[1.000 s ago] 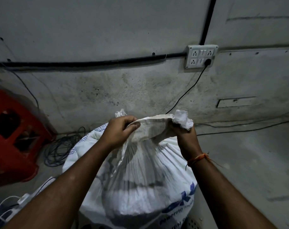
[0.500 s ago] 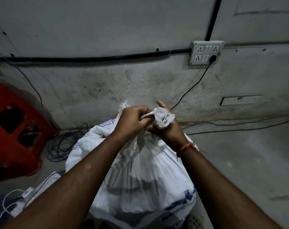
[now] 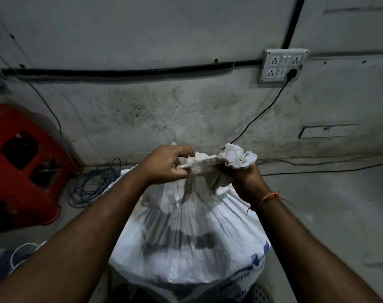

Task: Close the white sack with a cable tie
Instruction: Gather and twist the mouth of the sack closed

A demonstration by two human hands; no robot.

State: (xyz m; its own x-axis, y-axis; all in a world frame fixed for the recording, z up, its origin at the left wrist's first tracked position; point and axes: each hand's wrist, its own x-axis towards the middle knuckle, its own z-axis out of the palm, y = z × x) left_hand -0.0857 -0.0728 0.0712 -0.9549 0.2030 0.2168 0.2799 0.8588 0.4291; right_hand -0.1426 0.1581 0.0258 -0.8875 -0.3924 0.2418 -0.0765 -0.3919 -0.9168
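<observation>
A full white sack (image 3: 192,243) with blue print stands on the floor in front of me. Its mouth is gathered into pleats. My left hand (image 3: 166,165) pinches the flattened top edge of the sack on the left. My right hand (image 3: 245,178) is closed around the bunched end of the mouth, and a crumpled tuft (image 3: 240,158) of the fabric sticks out above that fist. A short stretch of the top edge spans between the two hands. No cable tie shows.
A red plastic stool (image 3: 22,165) lies at the left against the grey wall. A coil of dark wire (image 3: 92,184) sits beside it. A socket plate (image 3: 282,64) with a plugged black cord hangs on the wall, and cables run along the floor at right.
My hands first came together at the sack's mouth, then drew slightly apart again. The tuft above my right fist has grown larger, and more fabric is gathered.
</observation>
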